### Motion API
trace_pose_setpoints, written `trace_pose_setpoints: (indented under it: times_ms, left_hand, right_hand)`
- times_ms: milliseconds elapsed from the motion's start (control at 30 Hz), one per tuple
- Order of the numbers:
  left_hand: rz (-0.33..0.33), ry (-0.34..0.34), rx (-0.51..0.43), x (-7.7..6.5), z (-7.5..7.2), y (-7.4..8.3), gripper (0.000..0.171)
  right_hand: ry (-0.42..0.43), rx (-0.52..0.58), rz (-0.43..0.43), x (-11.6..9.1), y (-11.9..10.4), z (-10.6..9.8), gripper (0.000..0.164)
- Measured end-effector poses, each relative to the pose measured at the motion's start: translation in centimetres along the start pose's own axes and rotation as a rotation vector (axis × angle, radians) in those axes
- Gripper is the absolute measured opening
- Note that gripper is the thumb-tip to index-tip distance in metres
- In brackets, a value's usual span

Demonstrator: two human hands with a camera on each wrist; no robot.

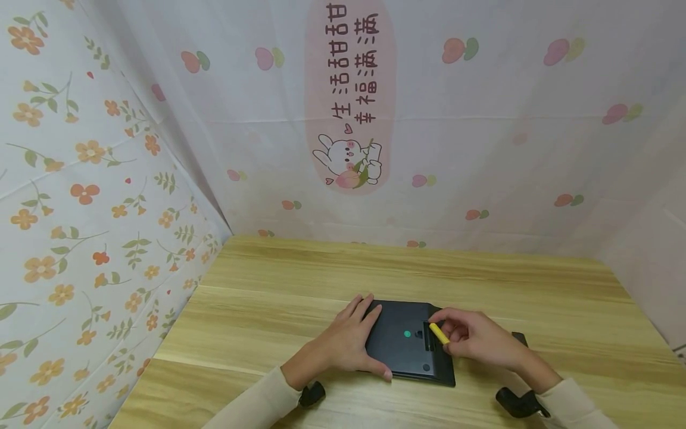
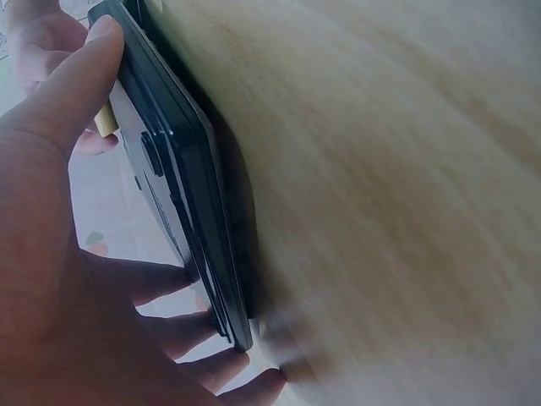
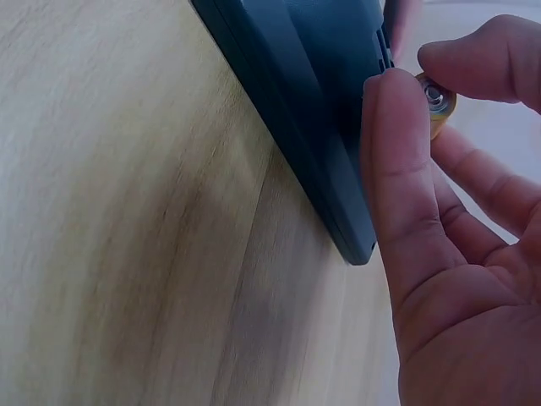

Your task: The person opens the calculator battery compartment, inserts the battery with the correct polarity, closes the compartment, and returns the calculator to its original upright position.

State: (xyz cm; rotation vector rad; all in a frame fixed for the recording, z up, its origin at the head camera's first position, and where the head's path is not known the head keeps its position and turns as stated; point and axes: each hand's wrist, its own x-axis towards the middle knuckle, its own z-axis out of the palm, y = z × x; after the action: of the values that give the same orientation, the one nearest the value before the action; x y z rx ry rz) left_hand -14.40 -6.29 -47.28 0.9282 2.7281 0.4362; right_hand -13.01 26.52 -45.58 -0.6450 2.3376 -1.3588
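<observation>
A flat black calculator (image 1: 396, 342) lies with its back up on the wooden table, a narrow battery slot (image 1: 428, 336) uncovered near its right side. Spread across its left end, my left hand (image 1: 348, 339) holds it, thumb at the near edge and fingertips at the far edge. My right hand (image 1: 477, 339) pinches a small yellow battery (image 1: 439, 333) between thumb and index finger, tilted right beside the slot. In the right wrist view, one metal end of the battery (image 3: 436, 96) shows between the fingertips.
A small black object (image 1: 520, 338) lies on the table (image 1: 300, 271) behind the right wrist. Black wrist straps (image 1: 517, 403) sit at both cuffs. Floral cloth (image 1: 80, 196) hangs at the left, and a printed curtain (image 1: 482, 131) runs along the table's back edge.
</observation>
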Motion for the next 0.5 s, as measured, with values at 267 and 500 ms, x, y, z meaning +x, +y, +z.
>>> trace_pose_setpoints:
  times_ms: [267,500]
  left_hand:
    - [-0.006,-0.005,-0.005,0.04,-0.04,-0.05,0.127]
    - [-0.008,-0.009,-0.004,0.0,-0.1,-0.07,0.127]
  right_hand:
    - [-0.019,-0.001,-0.013,0.48,0.09,0.22,0.047]
    - [-0.006,-0.069,-0.03,0.74,-0.03,0.47,0.048]
